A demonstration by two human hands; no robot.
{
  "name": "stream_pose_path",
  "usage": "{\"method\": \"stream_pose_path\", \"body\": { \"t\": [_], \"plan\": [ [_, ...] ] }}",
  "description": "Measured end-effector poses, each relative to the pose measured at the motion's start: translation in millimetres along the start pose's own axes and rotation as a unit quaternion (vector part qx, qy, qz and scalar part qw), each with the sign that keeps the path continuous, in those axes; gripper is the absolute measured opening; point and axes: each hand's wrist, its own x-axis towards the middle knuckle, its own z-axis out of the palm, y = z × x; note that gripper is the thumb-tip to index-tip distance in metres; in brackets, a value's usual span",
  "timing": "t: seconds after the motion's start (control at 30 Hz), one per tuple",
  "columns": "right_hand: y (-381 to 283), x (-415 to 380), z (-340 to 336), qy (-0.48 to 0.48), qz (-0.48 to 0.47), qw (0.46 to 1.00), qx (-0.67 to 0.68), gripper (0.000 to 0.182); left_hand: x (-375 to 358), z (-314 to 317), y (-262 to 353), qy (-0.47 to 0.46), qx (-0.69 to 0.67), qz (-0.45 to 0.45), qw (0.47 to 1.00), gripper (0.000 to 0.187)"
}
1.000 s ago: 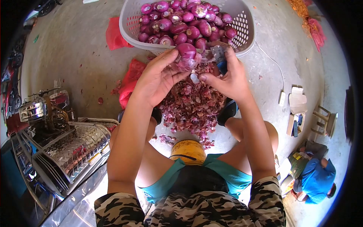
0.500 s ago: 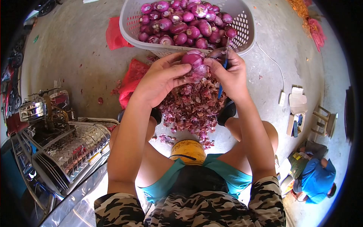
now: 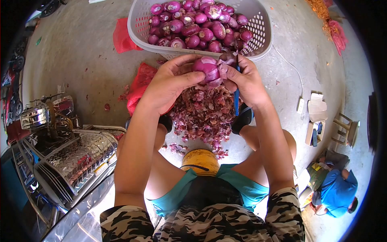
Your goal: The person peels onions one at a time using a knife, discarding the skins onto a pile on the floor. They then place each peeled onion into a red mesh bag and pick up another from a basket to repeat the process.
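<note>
My left hand [image 3: 171, 82] is closed round a red onion [image 3: 208, 69], its thumb lying across the front. Loose, papery skin hangs from the onion's right side, where the thumb and fingers of my right hand [image 3: 249, 84] pinch it. That same hand also keeps hold of a knife [image 3: 236, 101] with a blue handle; its dark blade points away from me, towards the basket. Below both hands a heap of onion skins [image 3: 205, 115] covers the floor between my feet. Just beyond my hands stands a grey basket [image 3: 260, 30] filled with peeled red onions [image 3: 201, 30].
Red net bags [image 3: 141, 86] lie left of the skins. A yellow bucket [image 3: 200, 161] is between my legs. At left stands a metal frame machine [image 3: 80, 153]. To the right are a power strip [image 3: 300, 105], an opened box [image 3: 317, 111], a wooden stool [image 3: 346, 130] and a person in blue [image 3: 338, 193].
The onion has turned slightly in my left hand, and its skin is pulled out to the right. My right hand has tilted, bringing the knife nearly straight up and down in view.
</note>
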Motion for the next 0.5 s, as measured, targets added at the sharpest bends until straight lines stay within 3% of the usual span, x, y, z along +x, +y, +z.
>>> {"method": "stream_pose_path", "body": {
  "t": [0.2, 0.43, 0.5],
  "plan": [
    [2, 0, 1, -0.001, -0.012, 1.000, 0.020, 0.011, 1, 3, 3, -0.012, -0.016, 0.022, 1.000, 0.045],
    [11, 1, 8, 0.044, -0.067, 0.997, -0.019, 0.011, 6, 2, -2, 0.003, -0.062, 0.046, 0.997, 0.040],
    [21, 6, 12, 0.079, -0.164, 0.979, -0.096, 0.014, 8, 1, -4, 0.017, -0.079, 0.042, 0.996, 0.037]
  ]
}}
